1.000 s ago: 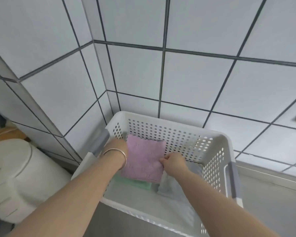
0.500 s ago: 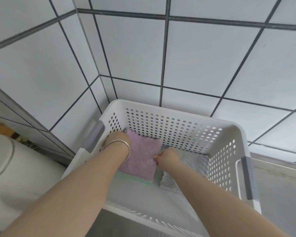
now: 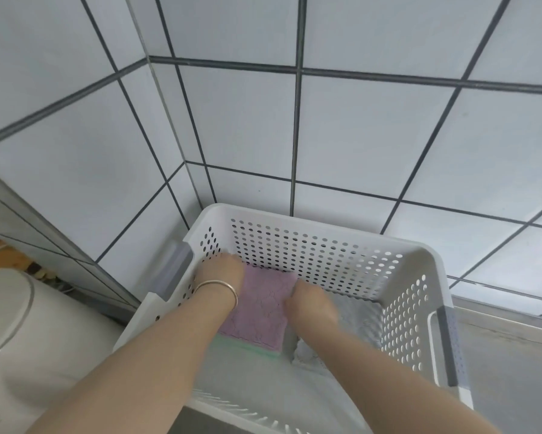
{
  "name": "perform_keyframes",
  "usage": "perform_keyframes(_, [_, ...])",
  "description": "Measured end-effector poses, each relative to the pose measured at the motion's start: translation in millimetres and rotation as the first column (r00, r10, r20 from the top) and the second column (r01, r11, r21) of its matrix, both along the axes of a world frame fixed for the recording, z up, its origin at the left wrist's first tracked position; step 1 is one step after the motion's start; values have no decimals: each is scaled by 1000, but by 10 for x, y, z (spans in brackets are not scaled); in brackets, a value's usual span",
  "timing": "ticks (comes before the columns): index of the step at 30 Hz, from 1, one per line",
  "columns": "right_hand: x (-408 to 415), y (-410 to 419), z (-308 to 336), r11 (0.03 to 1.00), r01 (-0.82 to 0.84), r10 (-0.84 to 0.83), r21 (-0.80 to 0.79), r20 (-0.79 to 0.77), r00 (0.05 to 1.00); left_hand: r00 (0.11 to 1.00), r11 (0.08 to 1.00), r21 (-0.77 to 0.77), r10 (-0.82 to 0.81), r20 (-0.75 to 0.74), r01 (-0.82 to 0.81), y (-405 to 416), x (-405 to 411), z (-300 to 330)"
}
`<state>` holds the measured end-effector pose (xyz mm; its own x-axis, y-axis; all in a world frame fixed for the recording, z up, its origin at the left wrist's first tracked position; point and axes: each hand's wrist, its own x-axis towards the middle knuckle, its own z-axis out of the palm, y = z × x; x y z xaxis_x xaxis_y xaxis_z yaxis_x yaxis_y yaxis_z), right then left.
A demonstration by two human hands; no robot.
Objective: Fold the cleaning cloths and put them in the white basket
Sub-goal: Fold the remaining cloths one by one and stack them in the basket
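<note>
- Both forearms entered from the bottom of the frame and reached down into the white basket (image 3: 326, 225), which filled the lower centre.
- The left hand (image 3: 221, 270) sat at the left edge of the folded pink cloth (image 3: 260, 308), wrist bent downward, a thin metal bangle (image 3: 219, 288) round the wrist. Its fingers were hidden behind the back of the hand, so I could not tell whether they gripped the cloth or only pressed on it.
- The right hand (image 3: 310, 303) sat at the cloth's right edge, knuckles up; its fingers curled down at the upper right corner of the cloth and appeared to pinch it, though the tips were out of sight.
- The pink cloth lay in the left half of the basket on top of a green cloth (image 3: 247, 346), of which only a thin strip showed along the near edge.
- A grey cloth (image 3: 357, 321) lay to the right inside the basket, largely covered by the right forearm.
- The basket's near rim was partly cut off by the arms; grey handles showed on its left and right walls.
- A cream-coloured appliance (image 3: 28, 324) at the lower left was cropped by the frame edge.
- Behind, the tiled wall (image 3: 373, 136) filled the upper frame. No writing or labels were legible anywhere.
</note>
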<state>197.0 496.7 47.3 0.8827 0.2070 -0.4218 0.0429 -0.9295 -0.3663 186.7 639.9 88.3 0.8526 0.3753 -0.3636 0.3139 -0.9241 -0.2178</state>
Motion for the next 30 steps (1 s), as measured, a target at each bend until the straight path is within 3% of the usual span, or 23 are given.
perform_keyframes(4, [-84, 4, 428, 981, -171, 181, -92, 125, 975, 962, 974, 82, -221, 159, 210, -188, -35, 175])
perform_keyframes(9, [-250, -185, 966, 963, -254, 268, -86, 363, 892, 935, 965, 56, -260, 239, 254, -632, -102, 590])
perform_keyframes(13, [-423, -494, 1233, 973, -230, 204, -14, 520, 830, 874, 958, 48, -278, 397, 283, -840, -282, 894])
perform_keyframes(16, [-663, -840, 1381, 987, -164, 116, 2, 697, 708, 751, 922, -17, -304, 587, 387, -1046, -526, 1022])
perform_keyframes(21, [-1196, -1652, 1423, 981, -153, -26, 118, 864, 502, 466, 726, -108, -313, 827, 679, -1662, -966, 1099])
perform_keyframes(24, [-1522, -2141, 1376, 984, -74, -110, 162, 881, 461, 406, 618, -154, -292, 866, 771, -2157, -1187, 996])
perform_keyframes(30, [-2093, -3177, 1088, 970, 176, -234, 170, 850, 471, 302, 358, -178, -328, 895, 916, -3225, -1437, 683])
